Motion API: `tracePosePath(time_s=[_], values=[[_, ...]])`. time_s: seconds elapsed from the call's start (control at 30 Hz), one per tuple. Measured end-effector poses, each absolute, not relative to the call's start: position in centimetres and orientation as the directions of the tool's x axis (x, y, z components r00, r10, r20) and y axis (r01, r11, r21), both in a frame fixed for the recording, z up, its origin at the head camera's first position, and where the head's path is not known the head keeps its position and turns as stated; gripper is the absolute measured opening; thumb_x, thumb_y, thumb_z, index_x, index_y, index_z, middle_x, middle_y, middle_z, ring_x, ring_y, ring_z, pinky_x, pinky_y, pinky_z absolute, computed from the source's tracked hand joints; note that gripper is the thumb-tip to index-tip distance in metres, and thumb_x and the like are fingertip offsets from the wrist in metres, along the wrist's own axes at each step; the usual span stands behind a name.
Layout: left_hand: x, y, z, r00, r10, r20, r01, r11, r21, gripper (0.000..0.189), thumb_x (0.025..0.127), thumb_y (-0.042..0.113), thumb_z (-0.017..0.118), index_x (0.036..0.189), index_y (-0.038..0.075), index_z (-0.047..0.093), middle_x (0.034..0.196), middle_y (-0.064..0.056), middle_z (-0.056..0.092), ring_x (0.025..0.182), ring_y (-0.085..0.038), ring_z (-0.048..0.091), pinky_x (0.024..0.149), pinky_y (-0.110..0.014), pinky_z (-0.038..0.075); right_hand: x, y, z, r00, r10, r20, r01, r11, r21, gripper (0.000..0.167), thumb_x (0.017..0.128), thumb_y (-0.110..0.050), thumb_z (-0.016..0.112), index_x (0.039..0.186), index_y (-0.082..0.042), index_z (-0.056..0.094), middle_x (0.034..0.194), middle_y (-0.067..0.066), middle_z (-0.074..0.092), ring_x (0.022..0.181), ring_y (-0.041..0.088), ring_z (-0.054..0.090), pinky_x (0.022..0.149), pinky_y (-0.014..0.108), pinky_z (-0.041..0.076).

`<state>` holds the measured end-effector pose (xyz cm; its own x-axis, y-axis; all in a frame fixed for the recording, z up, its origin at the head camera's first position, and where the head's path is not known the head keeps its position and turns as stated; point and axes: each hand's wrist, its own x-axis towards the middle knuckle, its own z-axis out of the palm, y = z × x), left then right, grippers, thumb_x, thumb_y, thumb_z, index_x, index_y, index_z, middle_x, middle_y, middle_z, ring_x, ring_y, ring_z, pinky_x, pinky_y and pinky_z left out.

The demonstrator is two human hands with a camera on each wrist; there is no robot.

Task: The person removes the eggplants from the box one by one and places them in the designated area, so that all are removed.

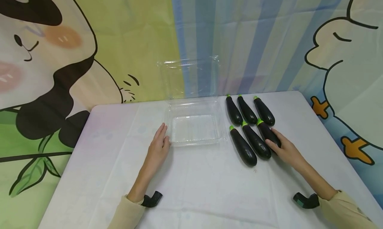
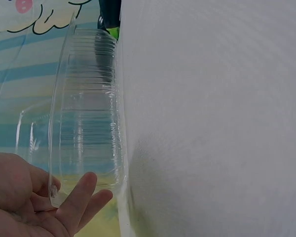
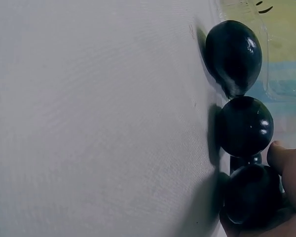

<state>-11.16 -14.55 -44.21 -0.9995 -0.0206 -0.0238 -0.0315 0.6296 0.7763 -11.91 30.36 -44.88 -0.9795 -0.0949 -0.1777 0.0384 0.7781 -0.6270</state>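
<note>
A clear plastic clamshell box (image 1: 195,143) lies with its lid (image 1: 191,79) raised at the back. My left hand (image 1: 157,147) touches the box's front left corner, its fingers extended along the side; the left wrist view shows fingertips (image 2: 81,197) against the clear wall. To the right of the box, several dark eggplants with green stem ends lie in two rows. My right hand (image 1: 285,150) grips the front row's rightmost eggplant (image 1: 267,133), thumb on one side and fingers on the other. Beside it are the middle eggplant (image 1: 256,141) and the left one (image 1: 243,147).
The back row holds three more eggplants, among them a left one (image 1: 233,111) and a right one (image 1: 264,111). A white cloth covers the table (image 1: 209,185). A printed curtain (image 1: 143,49) hangs right behind its far edge.
</note>
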Motion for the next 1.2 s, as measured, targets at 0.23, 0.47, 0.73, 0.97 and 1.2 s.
tracePosePath(time_s=[0.23,0.47,0.73,0.97,1.2], values=[[-11.18,-14.6,-44.26,-1.0,-0.016,-0.025,-0.029,0.63,0.776,0.053,0.103,0.021,0.04,0.153,0.009,0.027,0.164,0.002,0.017,0.131,-0.026,0.051,0.103,-0.045,0.049,-12.16,30.12,-45.23,-0.981,-0.102,-0.166,0.027,0.773,-0.634,0.077,0.101,-0.043,0.045,0.153,0.004,0.013,0.151,0.04,0.019,0.136,0.06,0.023,0.106,0.072,0.026],[-11.18,-14.59,-44.29,-1.0,-0.014,-0.026,-0.029,0.637,0.77,0.053,0.104,0.021,0.04,0.154,0.009,0.026,0.164,0.002,0.017,0.134,-0.026,0.048,0.104,-0.046,0.048,-12.06,30.07,-45.27,-0.975,-0.117,-0.187,0.033,0.761,-0.648,0.076,0.103,-0.044,0.041,0.153,0.003,0.01,0.153,0.039,0.016,0.138,0.06,0.019,0.109,0.071,0.023],[-11.18,-14.56,-44.23,-0.999,-0.014,-0.031,-0.033,0.636,0.771,0.053,0.104,0.021,0.04,0.154,0.009,0.026,0.164,0.003,0.016,0.125,-0.023,0.055,0.101,-0.044,0.05,-11.93,30.13,-45.19,-0.976,-0.121,-0.18,0.025,0.761,-0.649,0.074,0.103,-0.044,0.037,0.153,0.004,0.01,0.154,0.038,0.014,0.139,0.059,0.018,0.11,0.07,0.022],[-11.14,-14.56,-44.16,-1.0,-0.01,-0.03,-0.029,0.633,0.773,0.053,0.104,0.021,0.04,0.153,0.008,0.026,0.164,0.001,0.016,0.126,-0.024,0.055,0.101,-0.044,0.051,-11.79,30.4,-45.33,-0.981,-0.105,-0.162,0.024,0.765,-0.644,0.072,0.104,-0.044,0.035,0.154,0.003,0.012,0.153,0.038,0.017,0.137,0.06,0.021,0.109,0.071,0.023],[-11.21,-14.86,-44.27,-1.0,-0.008,-0.026,-0.025,0.629,0.777,0.053,0.103,0.022,0.041,0.153,0.01,0.028,0.163,0.003,0.017,0.116,-0.021,0.06,0.095,-0.041,0.054,-11.53,30.76,-45.3,-0.986,-0.082,-0.146,0.035,0.749,-0.661,0.069,0.105,-0.043,0.032,0.154,0.002,0.014,0.154,0.035,0.02,0.138,0.059,0.022,0.108,0.072,0.024]])
